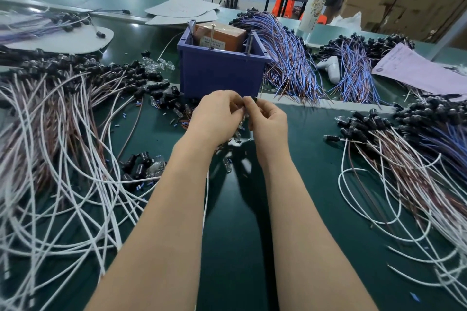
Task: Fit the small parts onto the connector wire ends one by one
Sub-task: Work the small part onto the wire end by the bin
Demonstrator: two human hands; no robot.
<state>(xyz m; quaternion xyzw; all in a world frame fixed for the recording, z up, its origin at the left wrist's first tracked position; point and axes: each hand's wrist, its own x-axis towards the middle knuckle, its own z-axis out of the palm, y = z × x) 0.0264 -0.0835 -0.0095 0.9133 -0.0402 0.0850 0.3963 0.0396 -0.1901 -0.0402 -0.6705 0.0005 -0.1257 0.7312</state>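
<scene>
My left hand and my right hand meet fingertip to fingertip above the green table, just in front of the purple bin. A small black part is pinched at my right fingertips. My left palm cups a clump of clear bulb-like pieces with short leads; the exact grip is hidden by the fingers. Loose black caps and clear bulbs lie left of my forearm. A white wire trails down beside my left forearm.
Piles of white and brown wires with black ends spread at the left and right. Blue-brown wire bundles lie behind the bin. A white bottle, a white tool and a pink paper sit at the back right.
</scene>
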